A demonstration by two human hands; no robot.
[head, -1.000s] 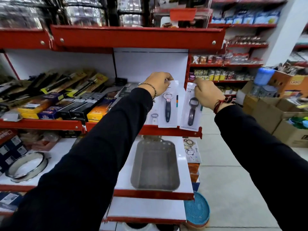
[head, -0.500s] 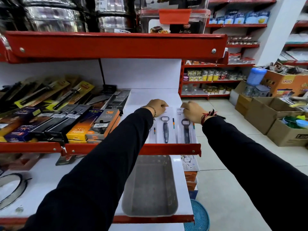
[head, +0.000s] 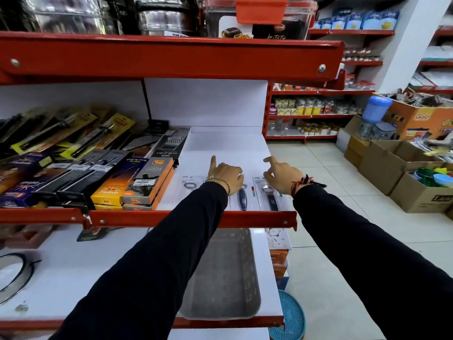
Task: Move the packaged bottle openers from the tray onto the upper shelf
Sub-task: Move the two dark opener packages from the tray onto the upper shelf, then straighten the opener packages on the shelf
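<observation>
Three packaged bottle openers lie flat side by side on the white upper shelf (head: pixel 228 146), near its red front lip. The left package (head: pixel 191 185) is uncovered. My left hand (head: pixel 224 174) hovers over the top of the middle package (head: pixel 242 200), index finger pointing away, holding nothing. My right hand (head: pixel 282 176) rests over the top of the right package (head: pixel 270 200), fingers spread, gripping nothing. The grey metal tray (head: pixel 230 278) sits on the lower shelf below my arms, with nothing visible in it.
Boxed lighters (head: pixel 137 185) and graters (head: pixel 171 141) crowd the upper shelf to the left. A red shelf (head: pixel 171 57) with steel pots hangs overhead. Cardboard boxes (head: pixel 392 168) stand on the tiled floor at right; a blue basket (head: pixel 291 320) sits below.
Both hands lowered the two packages they held onto the upper shelf, laid them flat and let go. The fingers have opened and lifted off the cards.
</observation>
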